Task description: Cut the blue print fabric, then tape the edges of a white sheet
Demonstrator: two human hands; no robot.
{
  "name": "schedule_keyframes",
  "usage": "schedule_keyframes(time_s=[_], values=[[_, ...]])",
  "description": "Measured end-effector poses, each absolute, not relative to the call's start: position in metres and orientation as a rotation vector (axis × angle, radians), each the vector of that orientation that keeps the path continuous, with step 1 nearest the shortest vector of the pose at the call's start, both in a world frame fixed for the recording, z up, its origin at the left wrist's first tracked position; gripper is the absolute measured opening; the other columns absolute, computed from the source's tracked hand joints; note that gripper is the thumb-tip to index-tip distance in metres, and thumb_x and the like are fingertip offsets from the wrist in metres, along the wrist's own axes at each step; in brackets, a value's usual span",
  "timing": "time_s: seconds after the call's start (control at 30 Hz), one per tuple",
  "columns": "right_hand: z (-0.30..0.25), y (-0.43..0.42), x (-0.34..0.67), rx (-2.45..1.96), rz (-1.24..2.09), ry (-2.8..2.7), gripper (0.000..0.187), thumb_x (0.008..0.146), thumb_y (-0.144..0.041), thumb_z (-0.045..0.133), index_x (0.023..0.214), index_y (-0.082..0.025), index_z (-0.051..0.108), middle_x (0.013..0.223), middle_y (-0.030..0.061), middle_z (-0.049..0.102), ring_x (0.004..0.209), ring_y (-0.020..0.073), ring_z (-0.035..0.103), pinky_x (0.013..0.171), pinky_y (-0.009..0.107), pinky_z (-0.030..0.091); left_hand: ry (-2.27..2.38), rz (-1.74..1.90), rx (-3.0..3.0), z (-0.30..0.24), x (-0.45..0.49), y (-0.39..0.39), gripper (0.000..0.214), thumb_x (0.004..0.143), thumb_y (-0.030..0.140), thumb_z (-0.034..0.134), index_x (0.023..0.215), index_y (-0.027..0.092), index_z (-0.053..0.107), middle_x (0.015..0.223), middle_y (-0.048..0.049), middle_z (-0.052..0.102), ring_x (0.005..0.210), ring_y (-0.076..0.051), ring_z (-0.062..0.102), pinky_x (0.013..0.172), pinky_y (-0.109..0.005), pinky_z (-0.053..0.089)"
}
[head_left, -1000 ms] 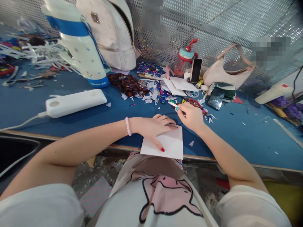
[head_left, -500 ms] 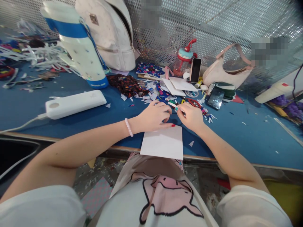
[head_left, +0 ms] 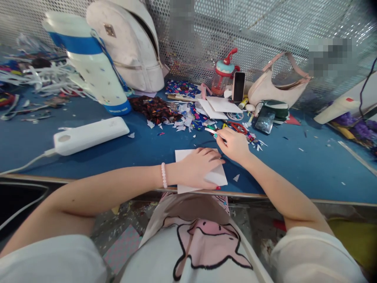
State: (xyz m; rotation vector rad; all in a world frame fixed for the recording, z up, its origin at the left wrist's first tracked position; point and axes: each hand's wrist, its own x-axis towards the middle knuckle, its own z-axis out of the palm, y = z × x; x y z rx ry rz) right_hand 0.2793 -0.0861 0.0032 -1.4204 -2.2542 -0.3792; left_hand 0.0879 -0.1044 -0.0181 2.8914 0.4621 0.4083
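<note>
The left hand point(head_left: 200, 167) lies open, palm down, over the white sheet point(head_left: 217, 177) at the counter point(head_left: 141, 147) edge. Beyond its far right corner, the right hand point(head_left: 234, 144) grips a slim implement point(head_left: 210, 131), apparently pointing left.

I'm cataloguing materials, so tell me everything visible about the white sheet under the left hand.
The white sheet looks like plain paper or thin card with straight edges. It lies on the blue tabletop, its near side at the front edge. The left hand lies across it, palm down, covering much of its middle; corners show around the hand. Whether it is one layer or folded cannot be told.
</note>
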Motion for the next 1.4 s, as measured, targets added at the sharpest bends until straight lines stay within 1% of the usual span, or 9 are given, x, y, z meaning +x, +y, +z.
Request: schedule_keyframes(time_s=[0.23,0.33,0.47,0.6,0.73,0.83,1.07,1.23,1.4], values=[[0.003,-0.087,0.278,-1.42,-0.358,-2.258,0.032,0.092,-0.025,0.037,0.089,-0.016,0.069,0.088,0.0083,0.069,0.073,0.0179,0.06,0.055,0.028,0.036,0.621,0.404,2.851,-0.02,0.092,-0.099,0.061,0.082,0.059,0.06,0.13,0.023,0.055,0.134,-0.0105,0.052,0.123,-0.034,0.043,0.103,-0.053,0.035],[0.003,-0.087,0.278,-1.433,-0.363,-2.259,0.032,0.092,-0.025,0.038,0.089,-0.017,0.068,0.088,0.0078,0.07,0.074,0.0181,0.061,0.055,0.027,0.036,0.73,0.415,2.881,-0.017,0.089,-0.091,0.034,0.091,0.037,0.054,0.123,0.029,0.06,0.129,-0.0074,0.056,0.122,-0.032,0.046,0.104,-0.06,0.03],[0.003,-0.087,0.278,-1.433,-0.359,-2.259,0.031,0.092,-0.025,0.038,0.088,-0.018,0.068,0.086,0.0076,0.069,0.074,0.018,0.061,0.055,0.027,0.036,0.886,0.571,2.994,-0.011,0.077,-0.067,0.031,0.091,0.013,0.046,0.113,0.023,0.066,0.122,-0.0069,0.062,0.117,-0.027,0.052,0.108,-0.056,0.027],[0.003,-0.087,0.28,-1.442,-0.374,-2.259,0.031,0.092,-0.025,0.039,0.088,-0.018,0.069,0.085,0.0073,0.069,0.073,0.0176,0.061,0.054,0.026,0.034,0.881,0.524,2.939,-0.004,0.071,-0.062,0.029,0.093,0.029,0.051,0.115,0.017,0.064,0.123,-0.0088,0.063,0.112,-0.026,0.056,0.1,-0.045,0.039],[0.004,-0.086,0.281,-1.438,-0.385,-2.251,0.031,0.092,-0.025,0.039,0.09,-0.017,0.069,0.087,0.007,0.07,0.073,0.0175,0.061,0.054,0.026,0.034,0.663,0.316,2.919,0.001,0.071,-0.084,0.069,0.078,0.063,0.062,0.13,0.018,0.055,0.134,-0.0161,0.055,0.118,-0.033,0.053,0.099,-0.048,0.04],[0.005,-0.086,0.281,-1.432,-0.371,-2.256,0.032,0.093,-0.026,0.038,0.089,-0.017,0.069,0.088,0.0074,0.07,0.074,0.0176,0.061,0.055,0.027,0.035,0.399,0.208,2.942,0.003,0.07,-0.098,0.083,0.072,0.069,0.065,0.137,0.02,0.047,0.144,-0.0177,0.045,0.13,-0.037,0.042,0.105,-0.054,0.033],[0.007,-0.087,0.28,-1.448,-0.324,-2.27,0.032,0.093,-0.026,0.038,0.091,-0.017,0.069,0.089,0.0081,0.069,0.076,0.0184,0.061,0.058,0.027,0.038,0.073,0.035,2.91,0.01,0.063,-0.101,0.093,0.067,0.063,0.072,0.143,0.017,0.042,0.151,-0.0241,0.032,0.14,-0.044,0.026,0.107,-0.063,0.028],[0.006,-0.086,0.281,-1.442,-0.306,-2.26,0.03,0.093,-0.025,0.04,0.09,-0.018,0.068,0.09,0.0076,0.069,0.077,0.0182,0.062,0.059,0.027,0.041,-0.133,0.081,2.869,0.013,0.061,-0.099,0.07,0.071,0.024,0.068,0.138,0.022,0.048,0.152,-0.0114,0.038,0.142,-0.033,0.029,0.114,-0.053,0.029],[0.004,-0.086,0.281,-1.428,-0.29,-2.258,0.028,0.092,-0.024,0.041,0.092,-0.018,0.068,0.09,0.0074,0.069,0.078,0.0184,0.063,0.06,0.026,0.041,-0.156,0.101,2.833,0.007,0.063,-0.1,0.069,0.075,0.024,0.066,0.141,0.024,0.046,0.152,-0.0078,0.037,0.143,-0.032,0.029,0.116,-0.055,0.027]])
